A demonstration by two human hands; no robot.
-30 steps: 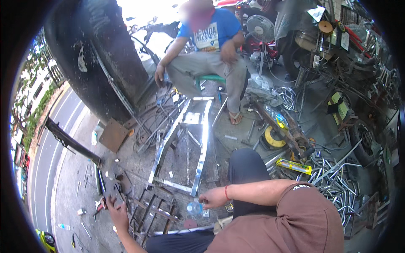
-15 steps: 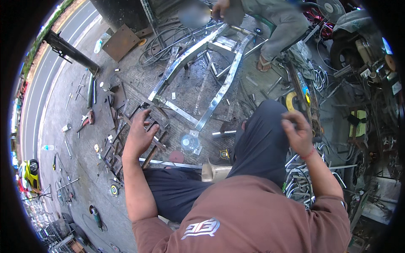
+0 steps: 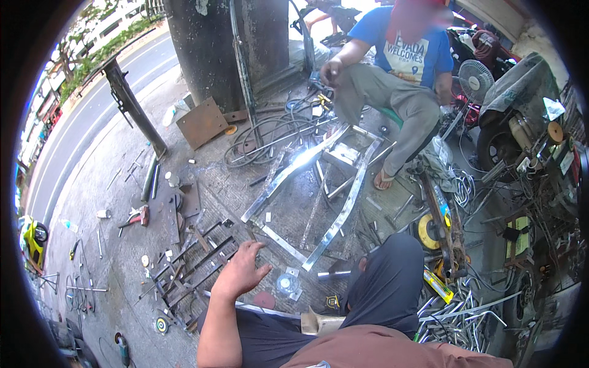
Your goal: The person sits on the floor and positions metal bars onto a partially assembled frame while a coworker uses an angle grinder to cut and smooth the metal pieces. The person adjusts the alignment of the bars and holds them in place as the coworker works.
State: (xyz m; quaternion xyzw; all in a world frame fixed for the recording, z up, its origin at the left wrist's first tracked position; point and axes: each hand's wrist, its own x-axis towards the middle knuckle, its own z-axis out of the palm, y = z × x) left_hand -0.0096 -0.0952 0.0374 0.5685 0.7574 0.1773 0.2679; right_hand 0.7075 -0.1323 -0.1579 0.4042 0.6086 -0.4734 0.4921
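Left hand [image 3: 241, 274] is hovering lower centre-left, released, holding nothing, beside dark bars [image 3: 202, 265]; right hand isn't showing, can't tell grip. Silver frame [image 3: 304, 159] is lying around picture centre. Steering fingers clear of bar edges seems wise.

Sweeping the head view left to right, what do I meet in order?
Yellow vehicle, red tool, left hand, clear plastic container, seated person's foot, yellow round object, standing fan, tan disc.
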